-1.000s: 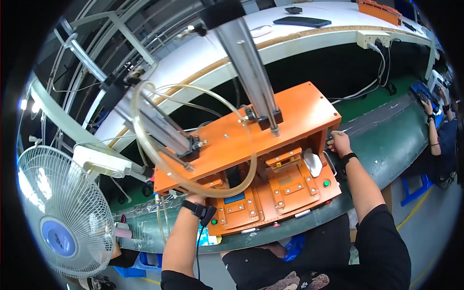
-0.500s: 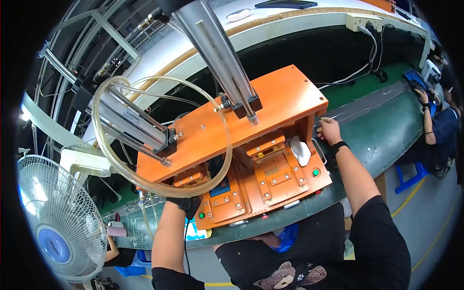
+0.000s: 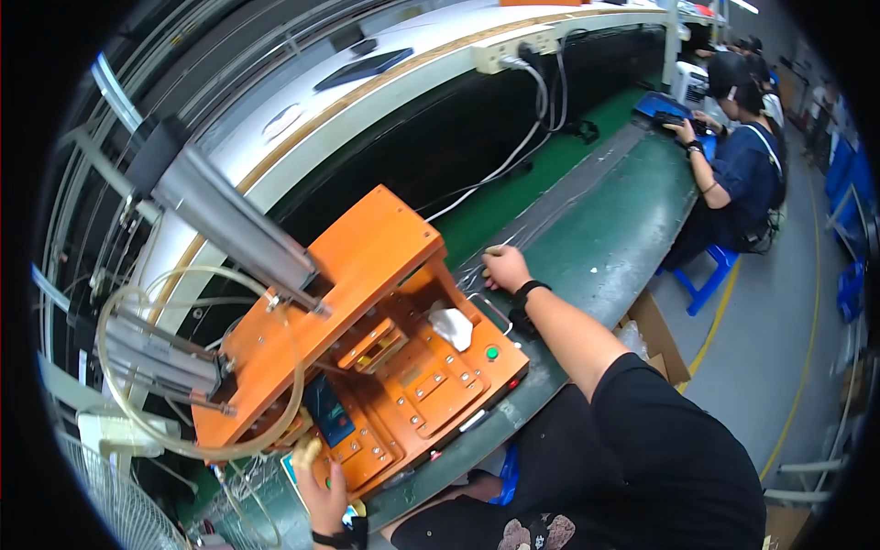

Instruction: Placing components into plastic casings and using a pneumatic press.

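Observation:
An orange two-station bench press (image 3: 371, 252) stands before me, with two metal air cylinders on top. My left hand (image 3: 323, 490) is at its front left corner, beside the left station. The thumb is apart from the fingers, which wear yellowish fingertip covers, and nothing shows between them. A flat dark blue-black panel (image 3: 328, 410) lies in that left station. To the right of the press, my right hand (image 3: 507, 269) is over the green bench near a metal handle (image 3: 492, 312). Its fingers are curled together; whatever they hold is hidden. A crumpled white cloth (image 3: 451, 327) rests by the right station.
A clear hose (image 3: 110, 353) loops over the press's left side. A fan (image 3: 119, 495) stands at lower left. Behind runs a white shelf with a power strip (image 3: 515, 48). Farther right, a co-worker (image 3: 742, 165) sits at the green bench (image 3: 596, 220); a cardboard box (image 3: 662, 344) is below.
The view has swung right, so the press appears farther left. My left hand, formerly hidden behind the hose and press, now shows at the front left corner. My right hand stays beside the press.

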`<state>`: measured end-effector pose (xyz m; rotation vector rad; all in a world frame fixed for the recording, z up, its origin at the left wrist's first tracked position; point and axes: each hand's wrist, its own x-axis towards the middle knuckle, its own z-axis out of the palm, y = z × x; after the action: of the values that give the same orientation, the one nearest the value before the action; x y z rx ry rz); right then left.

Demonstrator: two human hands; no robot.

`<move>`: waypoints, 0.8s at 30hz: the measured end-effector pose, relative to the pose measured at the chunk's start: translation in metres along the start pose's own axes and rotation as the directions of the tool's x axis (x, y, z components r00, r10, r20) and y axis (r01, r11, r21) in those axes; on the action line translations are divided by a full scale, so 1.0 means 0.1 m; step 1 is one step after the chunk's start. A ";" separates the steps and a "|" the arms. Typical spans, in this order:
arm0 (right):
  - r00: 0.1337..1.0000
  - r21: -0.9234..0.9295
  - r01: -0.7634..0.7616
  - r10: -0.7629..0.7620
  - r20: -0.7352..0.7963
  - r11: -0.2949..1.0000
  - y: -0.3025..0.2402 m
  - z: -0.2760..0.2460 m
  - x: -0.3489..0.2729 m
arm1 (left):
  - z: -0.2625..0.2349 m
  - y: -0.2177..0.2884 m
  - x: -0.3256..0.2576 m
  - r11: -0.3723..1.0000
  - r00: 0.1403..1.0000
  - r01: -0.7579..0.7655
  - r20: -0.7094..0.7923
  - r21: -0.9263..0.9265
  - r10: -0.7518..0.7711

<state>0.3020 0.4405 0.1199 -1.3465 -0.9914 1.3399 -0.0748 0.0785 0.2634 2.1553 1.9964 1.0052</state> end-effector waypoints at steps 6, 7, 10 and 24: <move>0.998 -0.019 0.043 -0.043 -0.034 0.999 -0.03 -0.21 -0.02 | 0.48 0.10 -0.23 0.996 0.990 -0.026 -0.138 -0.085 0.014; 0.999 -0.009 0.031 -0.031 -0.022 0.999 -0.03 -0.15 -0.04 | 0.47 0.09 -0.22 0.997 0.977 -0.052 -0.208 -0.050 0.041; 0.999 -0.003 0.050 -0.050 -0.022 0.999 -0.01 -0.09 -0.04 | 0.46 0.18 -0.15 0.995 0.949 -0.084 -0.301 0.060 0.099; 0.885 -0.644 0.423 -0.443 0.144 0.637 -0.48 -0.45 0.57 | 0.60 0.30 -0.12 0.980 0.921 -0.081 -0.361 0.184 0.144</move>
<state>0.3542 0.5029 0.1512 -1.4794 -1.7560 0.5909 -0.0196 0.0857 0.2240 2.3336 2.2020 1.4098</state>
